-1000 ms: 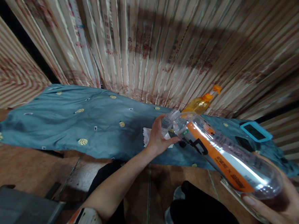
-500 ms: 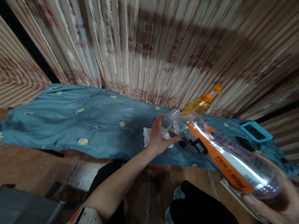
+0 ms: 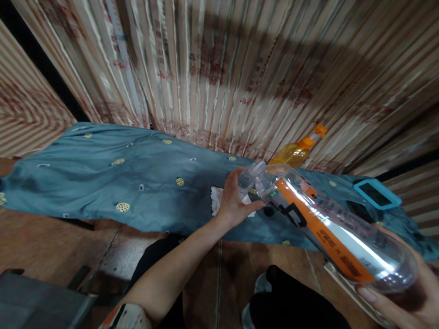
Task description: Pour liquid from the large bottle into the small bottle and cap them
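The right hand (image 3: 414,304) grips the base of a tilted clear bottle (image 3: 331,227); the left hand (image 3: 232,199) grasps its neck. Judging by this, keep the base steady and turn only at the neck, over the blue-clothed bench (image 3: 94,177).

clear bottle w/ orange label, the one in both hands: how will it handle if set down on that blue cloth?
The clear plastic bottle looks nearly empty, so probably light. Its round, smooth body would likely roll if laid on the rumpled blue cloth. The right hand cups the base and the left hand grips the neck; thin walls may dent.

Blue cloth (image 3: 131,185), orange spray bottle (image 3: 296,151), teal-cased phone (image 3: 376,193)
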The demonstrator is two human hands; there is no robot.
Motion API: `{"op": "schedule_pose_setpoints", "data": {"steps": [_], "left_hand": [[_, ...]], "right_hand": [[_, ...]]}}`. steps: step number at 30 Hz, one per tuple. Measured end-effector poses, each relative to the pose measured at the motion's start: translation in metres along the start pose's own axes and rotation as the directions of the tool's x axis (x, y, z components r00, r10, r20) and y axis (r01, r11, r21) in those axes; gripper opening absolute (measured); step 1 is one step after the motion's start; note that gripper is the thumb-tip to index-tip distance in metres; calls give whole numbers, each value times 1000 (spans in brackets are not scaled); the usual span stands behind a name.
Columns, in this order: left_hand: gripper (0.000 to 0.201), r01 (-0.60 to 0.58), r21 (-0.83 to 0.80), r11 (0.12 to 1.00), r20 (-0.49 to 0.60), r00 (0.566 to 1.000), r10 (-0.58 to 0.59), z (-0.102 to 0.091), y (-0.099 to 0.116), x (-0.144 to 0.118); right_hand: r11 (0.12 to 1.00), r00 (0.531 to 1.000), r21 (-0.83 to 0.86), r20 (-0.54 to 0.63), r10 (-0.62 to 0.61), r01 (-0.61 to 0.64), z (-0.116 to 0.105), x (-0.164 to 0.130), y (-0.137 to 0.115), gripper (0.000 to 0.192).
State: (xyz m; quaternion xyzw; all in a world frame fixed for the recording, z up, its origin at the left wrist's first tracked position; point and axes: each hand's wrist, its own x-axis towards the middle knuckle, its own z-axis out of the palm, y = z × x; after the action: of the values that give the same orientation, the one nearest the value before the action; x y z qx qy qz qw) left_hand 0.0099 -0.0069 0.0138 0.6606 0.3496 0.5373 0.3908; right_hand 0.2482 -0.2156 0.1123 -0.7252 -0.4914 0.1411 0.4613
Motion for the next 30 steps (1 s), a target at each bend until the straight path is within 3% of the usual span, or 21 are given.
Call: {"op": "schedule_pose_setpoints", "data": {"steps": [9, 18, 27, 30], "left_hand": [[105, -4, 9, 1000, -3, 1000, 4, 0, -1, 0], [105, -10, 13, 1000, -4, 1000, 10, 1, -3, 0], [105, -3, 10, 1000, -6, 1000, 3, 1, -2, 0], [106, -4, 10, 1000, -10, 1000, 4, 1, -2, 0]], "right_hand": [[992, 996, -101, -45, -79, 74, 3, -3, -8, 89], [999, 1000, -54, -28, 2, -4, 12, -9, -27, 92], [999, 1000, -52, 4, -13, 13, 3, -3, -10, 94], [994, 999, -105, -45, -30, 25, 1, 0, -6, 89]]}}
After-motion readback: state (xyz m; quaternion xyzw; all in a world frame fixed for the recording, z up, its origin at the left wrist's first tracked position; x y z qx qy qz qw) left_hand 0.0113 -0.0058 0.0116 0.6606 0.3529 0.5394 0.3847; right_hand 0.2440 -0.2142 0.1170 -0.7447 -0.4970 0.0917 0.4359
